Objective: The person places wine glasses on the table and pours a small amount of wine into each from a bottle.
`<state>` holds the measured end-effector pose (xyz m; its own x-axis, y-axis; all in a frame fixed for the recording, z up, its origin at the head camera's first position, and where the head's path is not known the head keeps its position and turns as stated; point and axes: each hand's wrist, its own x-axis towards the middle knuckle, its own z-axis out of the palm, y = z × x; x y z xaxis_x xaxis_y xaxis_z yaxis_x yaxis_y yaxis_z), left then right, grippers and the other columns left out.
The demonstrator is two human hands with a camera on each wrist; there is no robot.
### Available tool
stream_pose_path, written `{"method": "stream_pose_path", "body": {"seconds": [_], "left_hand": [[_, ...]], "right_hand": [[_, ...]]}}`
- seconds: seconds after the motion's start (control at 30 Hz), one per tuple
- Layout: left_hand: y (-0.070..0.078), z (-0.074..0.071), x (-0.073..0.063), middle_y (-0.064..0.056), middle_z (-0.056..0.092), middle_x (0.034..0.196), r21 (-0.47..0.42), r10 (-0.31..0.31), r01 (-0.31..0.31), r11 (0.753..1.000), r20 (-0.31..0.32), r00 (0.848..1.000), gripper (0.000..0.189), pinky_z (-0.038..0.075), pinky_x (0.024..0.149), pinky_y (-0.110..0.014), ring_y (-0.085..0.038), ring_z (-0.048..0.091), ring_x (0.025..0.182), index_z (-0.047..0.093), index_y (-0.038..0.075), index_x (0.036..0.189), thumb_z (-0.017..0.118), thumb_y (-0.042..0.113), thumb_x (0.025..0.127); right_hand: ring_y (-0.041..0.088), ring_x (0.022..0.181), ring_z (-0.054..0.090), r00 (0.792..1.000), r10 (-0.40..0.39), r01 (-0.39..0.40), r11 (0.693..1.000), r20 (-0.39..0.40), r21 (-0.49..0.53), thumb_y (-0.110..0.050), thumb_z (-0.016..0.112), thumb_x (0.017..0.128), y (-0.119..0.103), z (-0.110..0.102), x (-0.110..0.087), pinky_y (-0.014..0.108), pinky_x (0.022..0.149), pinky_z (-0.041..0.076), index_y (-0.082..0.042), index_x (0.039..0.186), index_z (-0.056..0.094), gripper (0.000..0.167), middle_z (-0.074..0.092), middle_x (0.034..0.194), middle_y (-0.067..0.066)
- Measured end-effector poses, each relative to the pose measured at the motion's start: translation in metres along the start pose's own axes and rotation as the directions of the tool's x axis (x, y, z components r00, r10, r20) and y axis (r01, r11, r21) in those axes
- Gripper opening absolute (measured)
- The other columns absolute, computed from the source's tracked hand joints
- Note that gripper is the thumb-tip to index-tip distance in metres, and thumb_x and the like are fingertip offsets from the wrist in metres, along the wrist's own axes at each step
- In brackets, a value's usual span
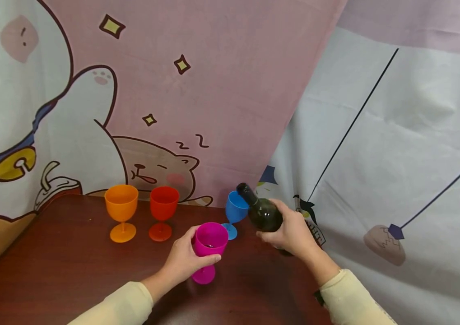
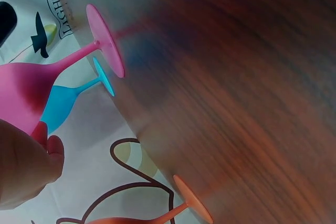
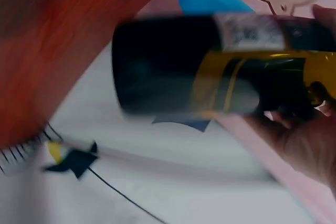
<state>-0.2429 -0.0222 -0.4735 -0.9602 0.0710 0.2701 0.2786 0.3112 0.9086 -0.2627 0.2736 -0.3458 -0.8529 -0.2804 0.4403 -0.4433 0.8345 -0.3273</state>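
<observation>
My left hand grips a magenta plastic goblet round its bowl, fingers behind and thumb in front. A little dark content shows inside the bowl. Whether the goblet's foot touches the table cannot be told. To its right, my right hand holds a dark green wine bottle round its body, tilted with the neck toward the upper left. The bottle's mouth is apart from the magenta goblet. Labels on the bottle show in the right wrist view. Behind the bottle neck stands a blue goblet, partly covered.
An orange goblet and a red goblet stand upright toward the back left of the dark brown wooden table. Printed cloth with cartoon animals hangs close behind the table and along its right side.
</observation>
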Motion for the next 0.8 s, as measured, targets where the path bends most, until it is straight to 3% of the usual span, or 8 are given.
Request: {"method": "stream_pose_path", "body": {"seconds": [0.07,0.13,0.27,0.37,0.43,0.5,0.67,0.8], "left_hand": [[0.0,0.0,0.0,-0.001,0.076,0.123,-0.003,-0.004,0.004,1.0,0.0,1.0,0.083,0.066,0.085,-0.037,-0.02,0.071,0.11,0.06,0.015,0.14,0.101,0.037,0.072],[0.0,0.0,0.0,-0.001,0.076,0.123,-0.004,-0.01,0.01,1.0,-0.002,1.0,0.083,0.066,0.085,-0.038,-0.02,0.071,0.11,0.059,0.016,0.14,0.101,0.037,0.072],[0.001,0.0,0.0,0.0,0.076,0.122,-0.006,-0.023,0.023,1.0,-0.009,1.0,0.082,0.066,0.086,-0.037,-0.019,0.071,0.11,0.06,0.017,0.14,0.101,0.037,0.072],[0.001,0.0,0.0,0.0,0.076,0.122,-0.001,-0.024,0.024,1.0,-0.009,1.0,0.082,0.065,0.086,-0.036,-0.019,0.071,0.11,0.06,0.017,0.14,0.101,0.037,0.072],[0.001,0.001,0.0,0.0,0.076,0.123,0.001,-0.024,0.024,1.0,-0.008,1.0,0.082,0.065,0.087,-0.036,-0.02,0.071,0.11,0.059,0.017,0.14,0.1,0.036,0.073],[0.001,0.001,0.0,0.0,0.076,0.123,0.006,-0.019,0.019,1.0,-0.008,1.0,0.082,0.065,0.087,-0.037,-0.02,0.071,0.111,0.059,0.016,0.14,0.1,0.036,0.072],[-0.001,0.001,0.0,0.0,0.077,0.122,0.019,-0.008,0.008,1.0,-0.017,1.0,0.082,0.065,0.087,-0.036,-0.019,0.07,0.111,0.06,0.016,0.139,0.101,0.038,0.072],[-0.002,0.002,0.001,0.0,0.076,0.122,0.022,-0.002,0.002,1.0,-0.012,1.0,0.082,0.064,0.086,-0.035,-0.019,0.07,0.111,0.06,0.016,0.14,0.101,0.038,0.072]], "right_hand": [[0.027,0.103,0.073,0.993,0.113,-0.114,0.983,0.015,0.144,-0.036,0.099,0.073,0.005,-0.002,-0.001,0.044,0.083,0.06,-0.021,0.145,0.059,0.084,0.077,0.121,0.01],[0.022,0.105,0.07,0.973,0.23,-0.226,0.928,0.021,0.296,-0.036,0.097,0.079,0.013,-0.003,-0.005,0.039,0.085,0.059,-0.02,0.145,0.059,0.078,0.074,0.123,0.008],[0.011,0.101,0.067,0.886,0.464,-0.377,0.731,-0.008,0.569,-0.025,0.093,0.085,0.036,0.005,-0.012,0.026,0.086,0.058,-0.015,0.14,0.059,0.066,0.071,0.113,-0.006],[0.006,0.096,0.066,0.81,0.581,-0.387,0.629,-0.077,0.674,-0.019,0.093,0.084,0.055,0.017,-0.016,0.019,0.083,0.057,-0.014,0.136,0.06,0.062,0.068,0.105,-0.014],[0.005,0.095,0.065,0.776,0.618,-0.379,0.617,-0.126,0.69,-0.019,0.095,0.082,0.068,0.025,-0.019,0.016,0.081,0.056,-0.015,0.133,0.062,0.061,0.068,0.104,-0.014],[0.005,0.097,0.065,0.754,0.636,-0.38,0.626,-0.164,0.681,-0.021,0.096,0.081,0.079,0.031,-0.022,0.014,0.08,0.056,-0.016,0.134,0.062,0.064,0.067,0.108,-0.011],[0.006,0.102,0.061,0.743,0.631,-0.405,0.689,-0.224,0.601,-0.031,0.097,0.08,0.101,0.043,-0.025,0.013,0.083,0.05,-0.016,0.14,0.06,0.072,0.066,0.118,-0.003],[0.01,0.106,0.06,0.742,0.626,-0.422,0.716,-0.242,0.556,-0.035,0.096,0.08,0.114,0.052,-0.029,0.016,0.086,0.048,-0.018,0.146,0.058,0.077,0.067,0.127,0.005]]}}
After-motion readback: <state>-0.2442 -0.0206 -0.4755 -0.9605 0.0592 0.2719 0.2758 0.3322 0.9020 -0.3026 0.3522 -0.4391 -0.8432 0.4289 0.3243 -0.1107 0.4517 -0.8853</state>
